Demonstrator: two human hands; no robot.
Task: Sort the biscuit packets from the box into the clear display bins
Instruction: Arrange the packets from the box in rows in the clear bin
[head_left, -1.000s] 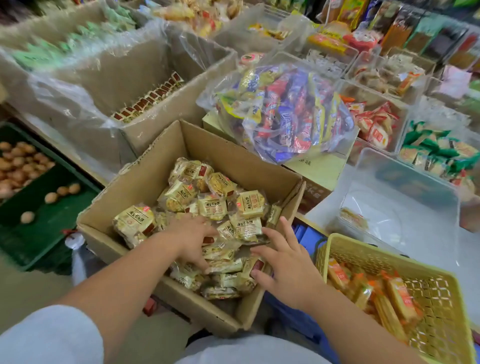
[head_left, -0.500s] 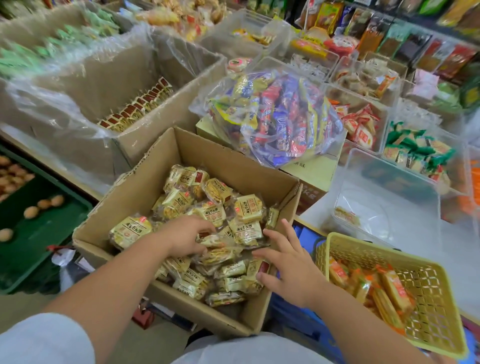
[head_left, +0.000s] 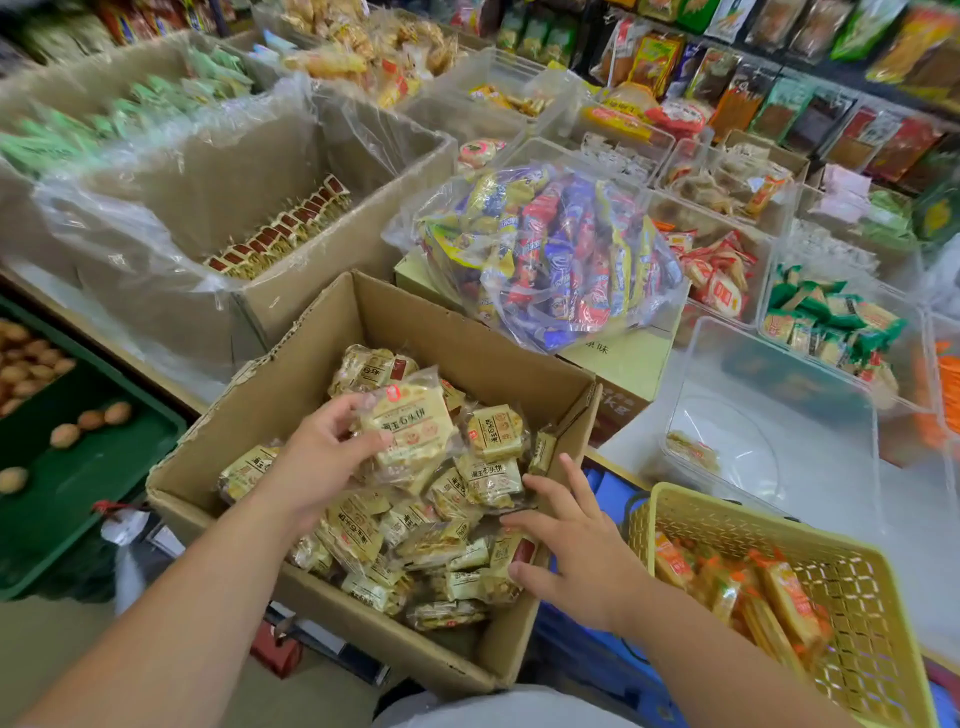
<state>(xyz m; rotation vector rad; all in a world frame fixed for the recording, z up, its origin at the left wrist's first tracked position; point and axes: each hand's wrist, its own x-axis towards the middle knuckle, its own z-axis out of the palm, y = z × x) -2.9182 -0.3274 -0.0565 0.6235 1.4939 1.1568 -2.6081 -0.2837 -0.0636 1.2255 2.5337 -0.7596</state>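
An open cardboard box (head_left: 457, 343) in front of me holds several pale yellow biscuit packets (head_left: 488, 480). My left hand (head_left: 322, 457) grips a bunch of these packets (head_left: 410, 431), lifted just above the heap. My right hand (head_left: 576, 556) lies with fingers spread on the packets at the box's right wall, holding nothing. To the right stands a clear display bin (head_left: 769, 395), almost bare, with one packet (head_left: 691, 449) at its bottom.
A yellow basket (head_left: 857, 587) with orange packets sits at my right. A bulging plastic bag of mixed snacks (head_left: 556, 254) rests on a box behind. Lined cartons (head_left: 208, 171) stand at left, a green tray (head_left: 88, 457) with nuts below. Further clear bins (head_left: 831, 322) hold snacks.
My left hand has closed on a bunch of packets and raised them out of the heap. The right hand has stayed at the box's right side.
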